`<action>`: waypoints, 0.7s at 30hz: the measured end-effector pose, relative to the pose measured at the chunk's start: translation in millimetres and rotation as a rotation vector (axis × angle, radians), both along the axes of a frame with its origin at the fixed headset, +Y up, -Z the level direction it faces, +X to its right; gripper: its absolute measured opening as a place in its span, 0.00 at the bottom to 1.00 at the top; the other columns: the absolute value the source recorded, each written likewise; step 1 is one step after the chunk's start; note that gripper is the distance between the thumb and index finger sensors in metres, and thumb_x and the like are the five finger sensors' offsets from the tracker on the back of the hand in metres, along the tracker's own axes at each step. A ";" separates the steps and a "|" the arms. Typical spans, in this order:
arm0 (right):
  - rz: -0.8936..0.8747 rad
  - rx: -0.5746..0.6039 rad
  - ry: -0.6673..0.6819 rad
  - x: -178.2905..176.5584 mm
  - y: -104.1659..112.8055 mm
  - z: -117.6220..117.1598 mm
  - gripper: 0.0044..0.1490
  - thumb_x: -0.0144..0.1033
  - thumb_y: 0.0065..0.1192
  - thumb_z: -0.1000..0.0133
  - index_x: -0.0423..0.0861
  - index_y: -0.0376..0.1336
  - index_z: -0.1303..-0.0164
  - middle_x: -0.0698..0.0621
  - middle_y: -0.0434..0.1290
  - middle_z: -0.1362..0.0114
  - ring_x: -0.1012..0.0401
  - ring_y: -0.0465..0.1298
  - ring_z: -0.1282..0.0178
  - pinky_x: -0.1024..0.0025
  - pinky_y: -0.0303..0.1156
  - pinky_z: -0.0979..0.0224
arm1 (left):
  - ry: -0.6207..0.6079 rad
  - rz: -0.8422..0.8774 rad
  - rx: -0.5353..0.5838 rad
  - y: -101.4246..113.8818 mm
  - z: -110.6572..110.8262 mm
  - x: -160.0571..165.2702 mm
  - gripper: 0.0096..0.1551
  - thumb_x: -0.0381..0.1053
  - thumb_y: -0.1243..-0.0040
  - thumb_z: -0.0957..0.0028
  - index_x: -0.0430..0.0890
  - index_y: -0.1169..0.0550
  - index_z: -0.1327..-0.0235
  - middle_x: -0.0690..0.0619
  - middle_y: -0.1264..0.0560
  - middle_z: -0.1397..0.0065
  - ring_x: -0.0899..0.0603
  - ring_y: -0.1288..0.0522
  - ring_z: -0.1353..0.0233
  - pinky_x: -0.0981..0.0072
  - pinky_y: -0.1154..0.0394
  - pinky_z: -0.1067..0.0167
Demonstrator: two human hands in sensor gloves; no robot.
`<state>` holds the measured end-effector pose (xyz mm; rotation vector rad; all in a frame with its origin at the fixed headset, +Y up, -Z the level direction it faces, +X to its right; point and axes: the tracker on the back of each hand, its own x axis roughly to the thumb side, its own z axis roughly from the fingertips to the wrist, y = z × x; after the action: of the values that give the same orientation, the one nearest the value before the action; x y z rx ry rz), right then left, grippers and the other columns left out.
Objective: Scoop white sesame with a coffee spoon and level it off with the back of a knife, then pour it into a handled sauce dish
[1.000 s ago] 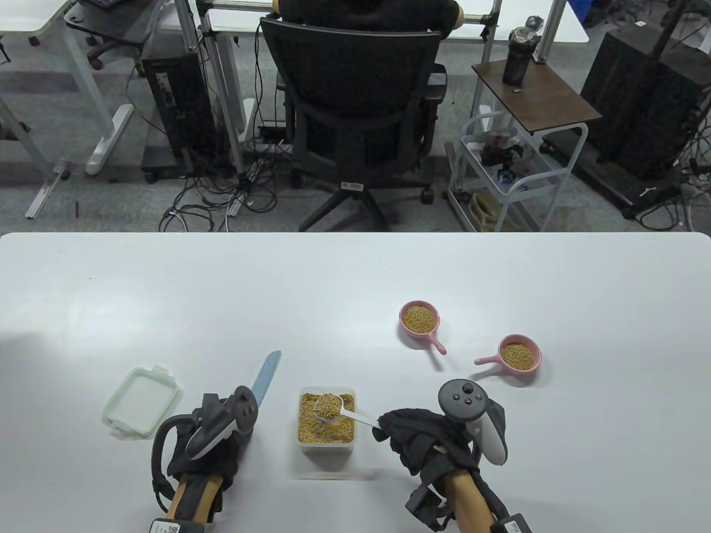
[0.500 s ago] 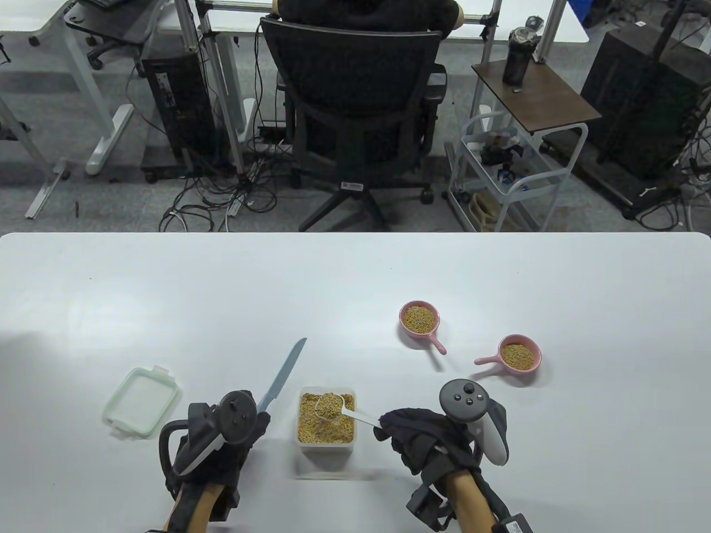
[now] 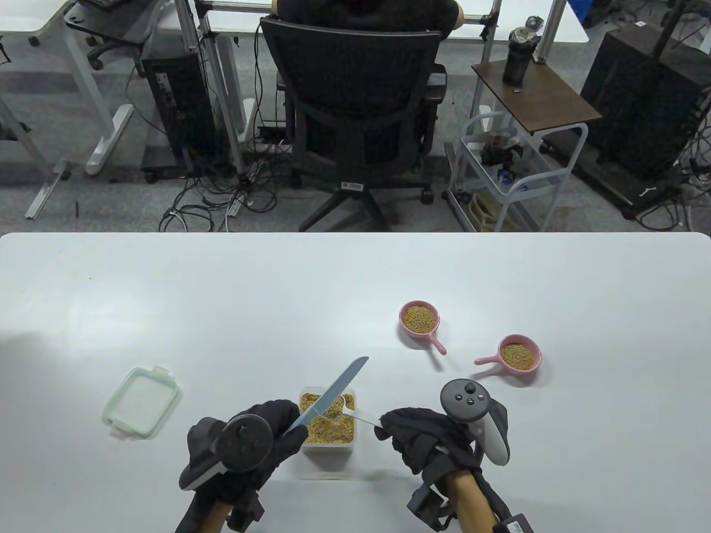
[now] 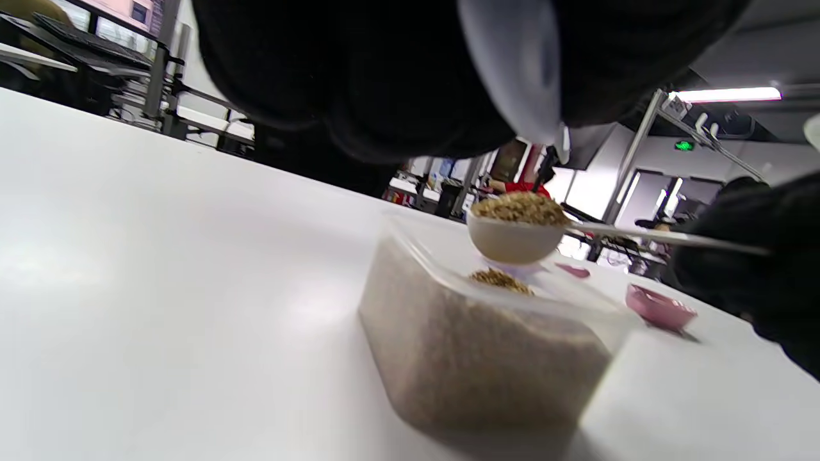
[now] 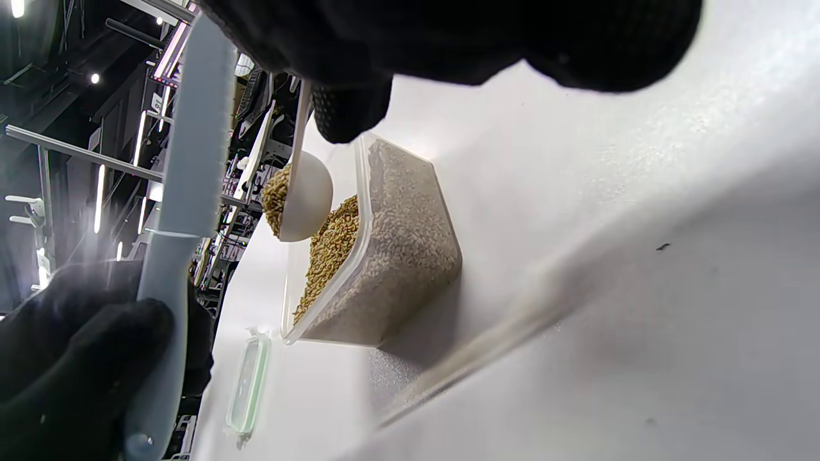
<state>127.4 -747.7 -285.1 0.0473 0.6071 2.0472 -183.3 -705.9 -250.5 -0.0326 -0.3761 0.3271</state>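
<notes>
Sesame [image 4: 522, 208] golden-brown, heaped above white coffee spoon [image 4: 512, 240] pinched by right fingers [image 5: 349, 109]; left fingers [image 3: 286, 427] around pale-blue knife [image 3: 333, 395].

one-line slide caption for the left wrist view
Heaped spoon of sesame held over the open tub, two pink dishes behind.

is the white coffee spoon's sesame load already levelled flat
No, in the left wrist view the sesame is heaped above the white coffee spoon rim.

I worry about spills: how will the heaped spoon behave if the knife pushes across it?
The coffee spoon is heaped above its rim, so loose grains would likely fall, probably into the sesame container below. The right hand pinches the thin handle far from the bowl, so the spoon may tip. The knife looks stiff.
</notes>
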 end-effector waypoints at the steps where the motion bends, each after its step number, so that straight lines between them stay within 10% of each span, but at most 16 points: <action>1: 0.000 0.000 0.000 0.0 0.0 0.0 0.25 0.41 0.56 0.33 0.38 0.75 0.41 0.58 0.78 0.66 0.63 0.78 0.73 0.57 0.78 0.57 | -0.011 -0.004 -0.022 -1.7 -0.2 1.9 0.27 0.64 0.38 0.40 0.51 0.22 0.35 0.53 0.18 0.43 0.50 0.16 0.49 0.48 0.23 0.37; 21: -0.001 0.002 0.008 0.1 0.8 0.3 0.25 0.41 0.56 0.33 0.38 0.75 0.42 0.58 0.78 0.66 0.63 0.78 0.73 0.57 0.78 0.57 | 0.007 -0.049 -0.100 -15.3 -8.4 1.3 0.27 0.64 0.40 0.39 0.51 0.24 0.34 0.54 0.19 0.41 0.49 0.16 0.47 0.48 0.24 0.35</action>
<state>127.5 -746.8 -284.8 0.0576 0.6097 2.0477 -182.0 -721.2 -258.9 -0.1388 -0.3515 0.2978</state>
